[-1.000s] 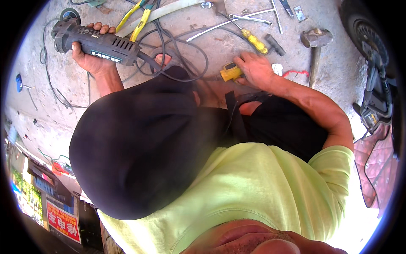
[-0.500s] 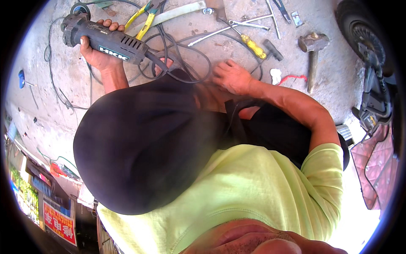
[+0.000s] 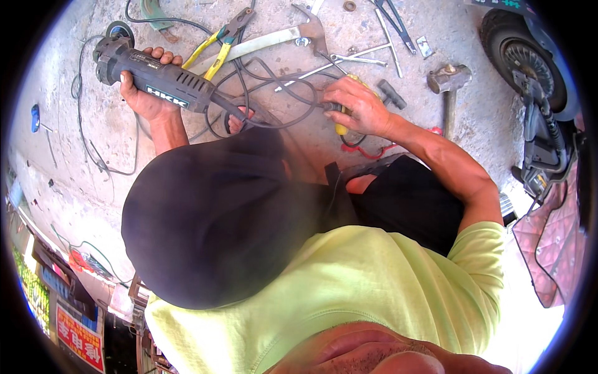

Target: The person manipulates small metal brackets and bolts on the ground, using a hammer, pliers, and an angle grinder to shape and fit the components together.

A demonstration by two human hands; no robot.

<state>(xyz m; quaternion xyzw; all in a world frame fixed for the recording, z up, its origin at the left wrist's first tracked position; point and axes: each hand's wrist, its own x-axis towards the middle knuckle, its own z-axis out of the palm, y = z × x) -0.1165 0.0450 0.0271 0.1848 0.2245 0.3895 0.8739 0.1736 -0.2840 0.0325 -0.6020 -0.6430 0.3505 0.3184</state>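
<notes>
My left hand [image 3: 149, 100] grips a dark power grinder [image 3: 152, 78], with a small disc [image 3: 118, 31] at its far end and a cord running rightward. My right hand [image 3: 355, 106] has its fingers closed on a yellow-and-black item [image 3: 341, 128], mostly hidden by the hand. Just behind that hand lies a yellow-handled screwdriver [image 3: 358, 81], partly covered. Between the hands, loops of black cable [image 3: 274, 81] cross the concrete floor [image 3: 75, 156]. A red cord [image 3: 358, 149] curves below my right hand.
Yellow-handled cutters [image 3: 218, 59], a long hammer-like tool [image 3: 268, 40], wrenches [image 3: 364, 61] and a black T-shaped piece [image 3: 392, 96] lie ahead. A sledgehammer [image 3: 448, 78] lies rightward, beside a vehicle wheel [image 3: 517, 56] and pink quilted cover [image 3: 542, 243]. A red sign [image 3: 78, 336] stands lower left.
My right hand has moved upward and now grips the yellow-and-black item toward the screwdriver. The grinder in my left hand sits slightly lower and farther right in view.
</notes>
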